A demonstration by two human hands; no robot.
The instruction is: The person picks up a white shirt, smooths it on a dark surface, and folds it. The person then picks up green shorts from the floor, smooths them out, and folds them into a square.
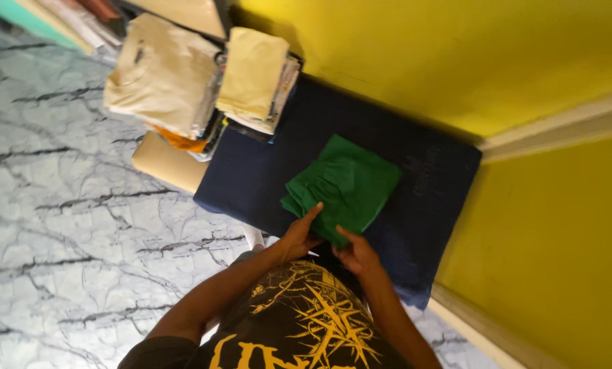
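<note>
left hand [299,236]: at 6 o'clock of frame centre, fingers extended and spread, index tip pressed flat on near-left edge of green cloth; nothing clamped, open palm-down contact.
right hand [356,254]: just right of left hand, at 5 o'clock of cloth; fingers partly curled, fingertips on near corner of cloth; pinching or only pressing: cannot tell.
green cloth [342,186]: folded, roughly square, turned diamond-wise, lying flat on dark pad; layered fold edges showing at its 8 o'clock side; near corner under both hands.
navy pad [265,171]: dark blue padded surface, running from 10 o'clock to 4 o'clock across frame, butted against wall; cloth sitting near its centre.
cream stacks [203,75]: two piles of folded garments at 11 o'clock of cloth, cream/pale yellow on top, mixed colours lower, orange piece poking out at base; resting on far-left end of pad, well apart from cloth.
beige roll [169,162]: tan cushion-like end at 9 o'clock of cloth, sticking out below left stack, beside pad edge.
yellow wall [456,61]: from 12 to 4 o'clock, pale trim band crossing it.
marble floor [60,219]: grey-white with dark veins, filling 7 to 10 o'clock.
black shirt [299,321]: on person, yellow print, at 6 o'clock, bottom of frame.
</note>
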